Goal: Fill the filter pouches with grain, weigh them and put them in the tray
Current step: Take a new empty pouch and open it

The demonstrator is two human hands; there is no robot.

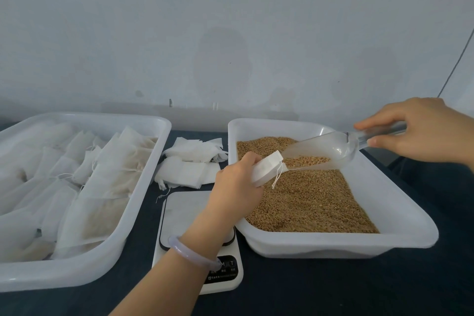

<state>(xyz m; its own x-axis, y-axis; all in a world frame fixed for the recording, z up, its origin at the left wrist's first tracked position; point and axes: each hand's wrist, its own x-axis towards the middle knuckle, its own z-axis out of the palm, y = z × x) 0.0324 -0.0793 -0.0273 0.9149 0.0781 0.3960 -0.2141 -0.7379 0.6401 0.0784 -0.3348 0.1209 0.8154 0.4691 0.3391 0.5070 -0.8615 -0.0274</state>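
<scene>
At the left of the frame, the tray [77, 272] is holding filled pouches. Empty filter pouches [192, 161] are lying just right of it, above the scale [184, 213]. Your left hand [236, 182] is gripping one pouch [266, 168] in curled fingers over the grain [307, 200]. At the right, your right hand [420, 131] is pinching the handle of the clear scoop [325, 146] (some grain is sitting in it), with its lip at the pouch's mouth. You are filling; next you should be tilting the scoop slowly and keeping the mouth open.
</scene>
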